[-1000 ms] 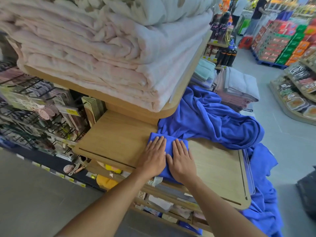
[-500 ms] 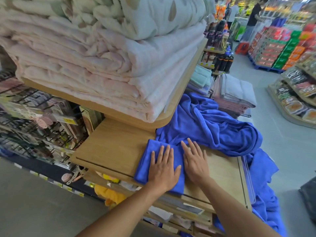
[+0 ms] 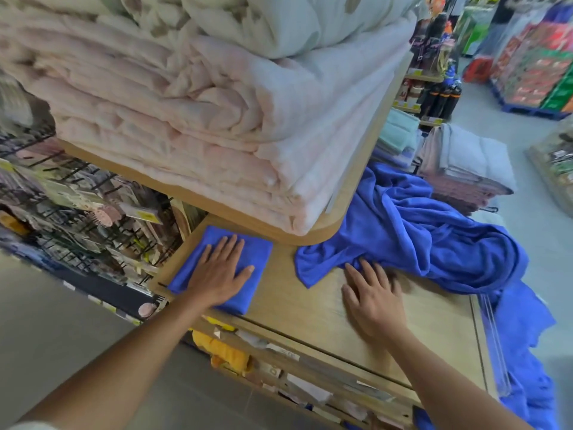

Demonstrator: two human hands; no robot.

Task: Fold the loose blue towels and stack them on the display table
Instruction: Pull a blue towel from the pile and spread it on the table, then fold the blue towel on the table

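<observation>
One folded square blue cloth towel (image 3: pixel 262 252), near left; one rumpled heap of loose blue towelling (image 3: pixel 418 237), far right; two bare hands: left hand (image 3: pixel 218 276), right hand (image 3: pixel 373 301).

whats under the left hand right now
The left hand lies flat on the folded blue towel, which rests on the display table. The palm covers the towel's middle; whatever lies beneath the towel is hidden.

A shop: price-tagged racks (image 3: pixel 93 193) and palletised goods (image 3: pixel 539 76).

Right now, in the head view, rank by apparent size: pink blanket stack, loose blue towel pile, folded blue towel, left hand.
1. pink blanket stack
2. loose blue towel pile
3. folded blue towel
4. left hand, on that towel
</observation>
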